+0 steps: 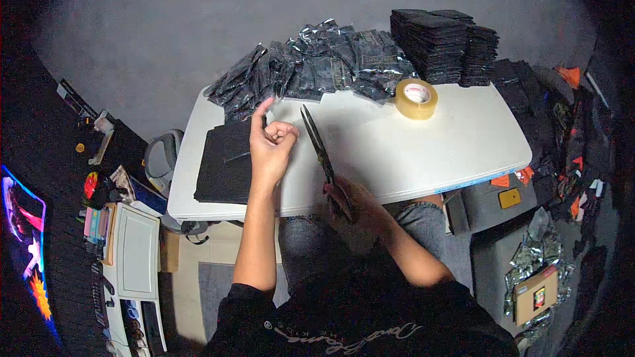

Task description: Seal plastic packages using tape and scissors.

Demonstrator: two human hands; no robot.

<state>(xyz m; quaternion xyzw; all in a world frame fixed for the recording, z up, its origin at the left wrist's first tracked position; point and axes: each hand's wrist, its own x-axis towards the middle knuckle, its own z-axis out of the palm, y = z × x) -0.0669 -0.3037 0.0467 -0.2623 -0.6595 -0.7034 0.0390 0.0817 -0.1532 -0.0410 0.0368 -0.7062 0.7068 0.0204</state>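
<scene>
My left hand (272, 146) is over the left part of the white table (377, 158), index finger raised and the other fingers curled against the thumb. Whether something small is pinched there cannot be made out. Under and beside it lies a flat stack of black fabric pieces (218, 168), with a thin light strip on top. My right hand (357, 203), in shadow at the table's front edge, grips a pair of dark scissors (322, 153). Their blades are nearly closed and point away from me, to the right of my left hand.
Clear-bagged black items (322, 64) heap along the far edge. Tall stacks of folded black fabric (436, 47) stand at the back right, near a clear packing tape roll (416, 99). Right of the table are a yellow phone (509, 198) and a cardboard box (536, 295); a white cabinet (139, 250) stands left.
</scene>
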